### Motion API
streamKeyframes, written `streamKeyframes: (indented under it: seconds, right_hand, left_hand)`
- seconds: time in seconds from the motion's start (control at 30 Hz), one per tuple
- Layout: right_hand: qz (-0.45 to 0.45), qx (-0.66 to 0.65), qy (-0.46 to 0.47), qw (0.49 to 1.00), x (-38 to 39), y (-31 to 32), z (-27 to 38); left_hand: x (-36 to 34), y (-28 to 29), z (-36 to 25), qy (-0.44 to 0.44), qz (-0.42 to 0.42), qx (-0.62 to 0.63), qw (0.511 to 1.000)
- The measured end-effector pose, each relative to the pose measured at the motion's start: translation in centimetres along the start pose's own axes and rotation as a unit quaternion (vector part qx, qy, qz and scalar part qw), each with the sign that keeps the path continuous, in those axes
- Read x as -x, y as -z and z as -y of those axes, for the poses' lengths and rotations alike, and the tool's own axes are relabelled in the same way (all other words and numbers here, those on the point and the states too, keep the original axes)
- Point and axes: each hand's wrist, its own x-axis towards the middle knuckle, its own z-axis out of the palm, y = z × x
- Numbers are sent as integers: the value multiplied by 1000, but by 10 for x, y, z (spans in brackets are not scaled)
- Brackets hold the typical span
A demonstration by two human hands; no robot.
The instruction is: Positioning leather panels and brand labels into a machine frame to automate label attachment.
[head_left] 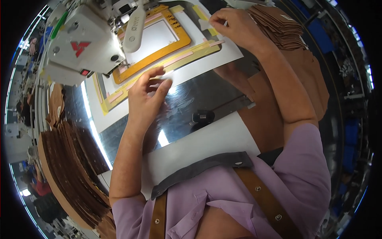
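Note:
My left hand (pixel 145 95) hovers over the shiny metal tabletop, near the front edge of a yellow-bordered template (pixel 179 59) with pink strips. Its fingers are half curled, thumb apart, and nothing shows in them. At the template's far right corner, the fingers of my right hand (pixel 240 30) are pinched together beside a small white piece (pixel 205 24); whether they grip it is hard to make out. An orange frame (pixel 159 53) lies on the template, partly under the white sewing machine head (pixel 81 44). A white sheet (pixel 229 55) extends beneath the template.
Brown leather-like pieces (pixel 274 28) are stacked at the far right, with larger brown panels (pixel 266 115) nearer. Another brown stack (pixel 71 163) stands at the left. A white lever-shaped part (pixel 135 28) juts from the machine. A small black object (pixel 203 116) shows on the tabletop (pixel 183 103).

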Motion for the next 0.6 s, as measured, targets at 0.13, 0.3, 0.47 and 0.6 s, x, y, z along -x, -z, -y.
streamKeyframes:
  seconds: [0.13,0.3,0.47,0.6]
  right_hand:
    - [85,-107,87,987,20,-48,77]
    - [110,-108,115,981,35,-78,79]
    - [116,-13,190,975,46,-84,66]
    - [154,-27,221,963,34,-94,88]
  left_hand:
    - [-20,-7,1,131,15,92,987]
    - [-16,16,18,153,-23,82,985]
    - [-13,56,38,153,-104,-111,977]
    - [10,77,44,-60,-209,-403,889]
